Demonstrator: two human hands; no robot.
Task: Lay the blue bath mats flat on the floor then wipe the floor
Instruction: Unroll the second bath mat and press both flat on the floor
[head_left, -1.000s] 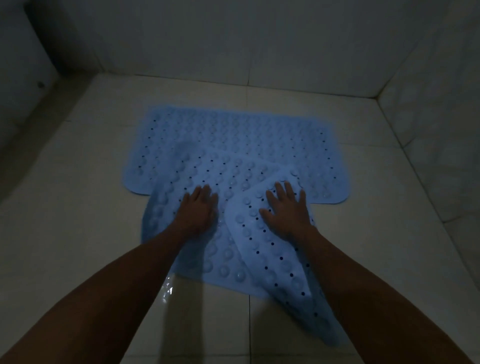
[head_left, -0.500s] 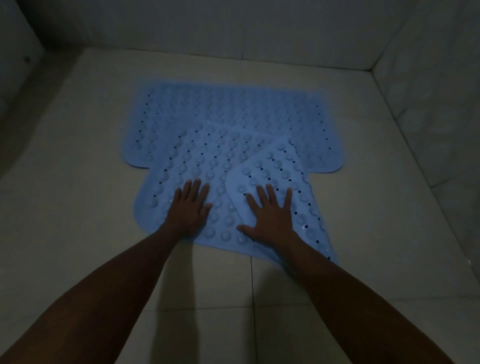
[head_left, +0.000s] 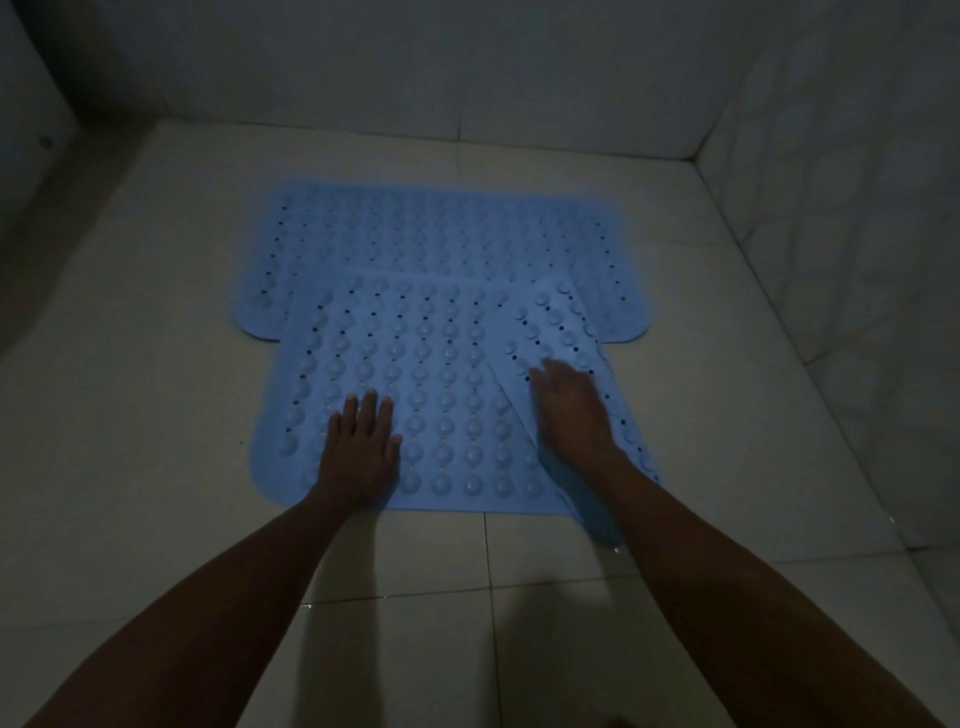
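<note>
Far mat flat on floor; near mat overlaps its front edge, right side folded over.

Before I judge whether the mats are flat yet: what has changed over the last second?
The near mat has been spread wider and flatter under the left hand, which presses it with straight fingers. The right hand has slid along the folded-over flap, which still overlaps the mat. The far mat stayed flat on the floor.
</note>
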